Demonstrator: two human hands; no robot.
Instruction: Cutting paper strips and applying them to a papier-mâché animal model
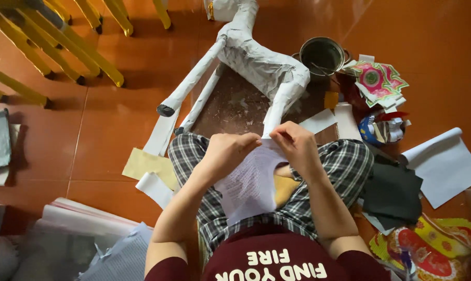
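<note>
Both sets of fingertips pinch the top edge of one printed white paper sheet, held over the lap at the picture's centre. The left hand grips at about 11 o'clock of the sheet, the right hand at 1 o'clock, thumbs nearly meeting. By the look of it, a tear is being started at that edge; carrying it on would call for the hands to pull apart while keeping their pinch. At 12 o'clock stands one paper-covered animal figure, four legs showing. One metal pot sits at 1 o'clock, one black sheet at 3 o'clock, and one white sheet beyond it
</note>
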